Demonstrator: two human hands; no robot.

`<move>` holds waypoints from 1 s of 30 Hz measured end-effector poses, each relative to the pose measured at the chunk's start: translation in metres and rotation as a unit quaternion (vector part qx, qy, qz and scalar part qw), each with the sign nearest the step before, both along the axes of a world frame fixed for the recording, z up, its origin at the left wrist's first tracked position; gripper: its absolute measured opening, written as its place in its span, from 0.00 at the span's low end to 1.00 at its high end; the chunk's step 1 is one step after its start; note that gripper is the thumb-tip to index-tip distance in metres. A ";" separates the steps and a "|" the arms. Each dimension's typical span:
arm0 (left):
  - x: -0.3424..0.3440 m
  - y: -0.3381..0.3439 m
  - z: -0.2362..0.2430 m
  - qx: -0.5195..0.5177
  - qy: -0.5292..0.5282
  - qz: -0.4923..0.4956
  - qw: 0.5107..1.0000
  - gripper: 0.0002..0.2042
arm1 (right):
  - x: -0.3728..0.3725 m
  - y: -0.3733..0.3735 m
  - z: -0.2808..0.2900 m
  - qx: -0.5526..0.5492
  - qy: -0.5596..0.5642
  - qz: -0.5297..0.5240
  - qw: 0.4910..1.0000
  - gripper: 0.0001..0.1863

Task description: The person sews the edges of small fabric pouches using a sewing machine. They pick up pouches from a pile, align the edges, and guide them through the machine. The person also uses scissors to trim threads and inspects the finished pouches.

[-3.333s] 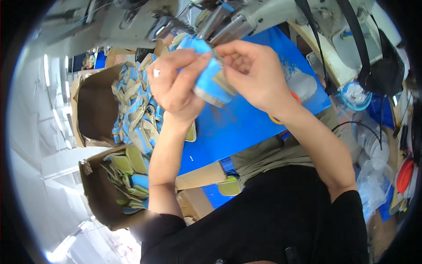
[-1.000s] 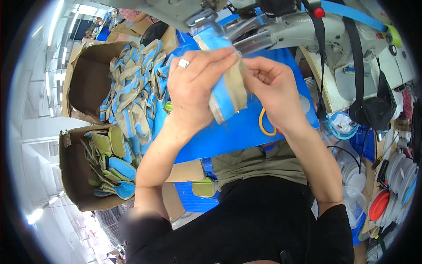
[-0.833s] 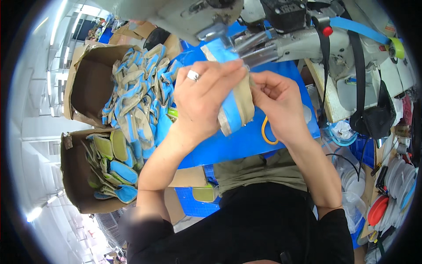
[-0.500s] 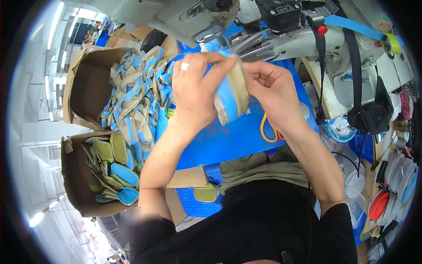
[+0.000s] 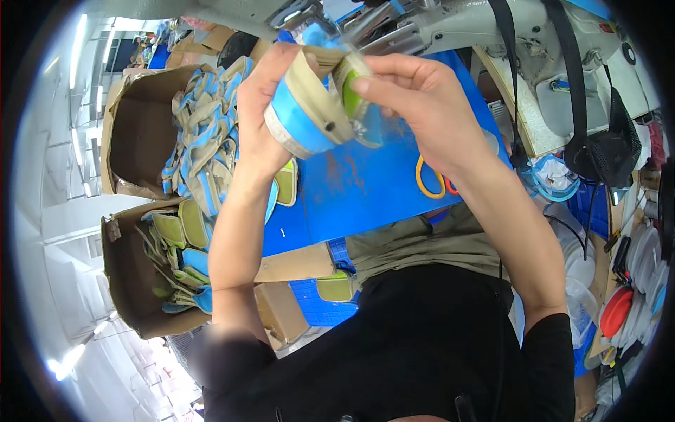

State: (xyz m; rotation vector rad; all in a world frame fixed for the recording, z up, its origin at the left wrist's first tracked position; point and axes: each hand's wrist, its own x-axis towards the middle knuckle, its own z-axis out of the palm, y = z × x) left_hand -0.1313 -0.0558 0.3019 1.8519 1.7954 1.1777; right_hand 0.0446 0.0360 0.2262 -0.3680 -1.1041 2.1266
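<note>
Over the blue counter point(image 5: 351, 200), a blue-and-tan band point(image 5: 302, 116) is being gripped by the left hand point(image 5: 256, 116), its partly hidden fingers point(image 5: 278, 60) clamped on it. Above the same counter, a smaller green-faced pad point(image 5: 350, 88) is being pinched by the right hand point(image 5: 436, 102). Pad and band are seemingly being aligned; for the next move, steady edges are being called for.

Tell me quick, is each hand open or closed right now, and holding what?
Left hand: closed, holding a blue and tan band.
Right hand: closed, pinching a green piece.
</note>
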 end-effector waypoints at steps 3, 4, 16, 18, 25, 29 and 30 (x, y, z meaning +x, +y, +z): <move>-0.004 0.001 -0.002 -0.008 -0.009 -0.007 1.000 0.12 | 0.001 -0.002 0.000 -0.013 0.009 0.004 1.000 0.16; -0.003 0.001 -0.001 -0.013 -0.003 0.002 1.000 0.13 | 0.000 -0.002 0.000 -0.011 0.011 0.005 1.000 0.16; -0.007 0.004 0.000 0.062 0.197 -0.053 0.977 0.19 | -0.005 -0.004 -0.004 -0.013 0.015 -0.011 1.000 0.13; 0.005 0.004 0.005 0.069 0.322 -0.025 0.944 0.22 | -0.008 -0.005 -0.009 -0.021 0.030 -0.023 0.999 0.13; 0.020 0.000 0.018 0.059 0.430 0.007 0.901 0.24 | -0.006 -0.010 -0.005 -0.041 0.032 -0.026 0.998 0.11; 0.010 0.006 0.011 0.101 0.468 0.009 0.878 0.22 | -0.016 -0.006 -0.003 -0.063 0.053 -0.045 0.996 0.12; 0.010 0.007 0.009 0.113 0.475 0.013 0.873 0.21 | -0.017 -0.007 -0.002 -0.063 0.053 -0.052 0.995 0.11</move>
